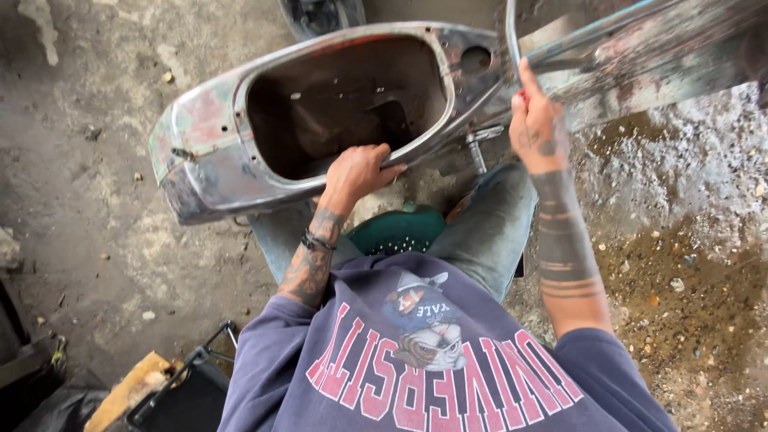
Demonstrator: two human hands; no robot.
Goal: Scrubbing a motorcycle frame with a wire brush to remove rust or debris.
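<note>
Left hand (358, 172) clamped on bare scooter body shell (216, 136) rim; right hand (536, 128) gripped thin metal tube (512, 36) beside footboard (640, 56).

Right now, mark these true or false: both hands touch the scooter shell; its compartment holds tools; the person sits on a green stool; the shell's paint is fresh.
1. Left hand grips the rim of the worn metal scooter shell: true.
2. Right hand hangs free: false, it holds the thin curved metal bar.
3. The compartment holds tools: false, none show.
4. The green perforated plastic stool is under the person: true.
5. Fresh paint: false, it is worn and patchy.
</note>
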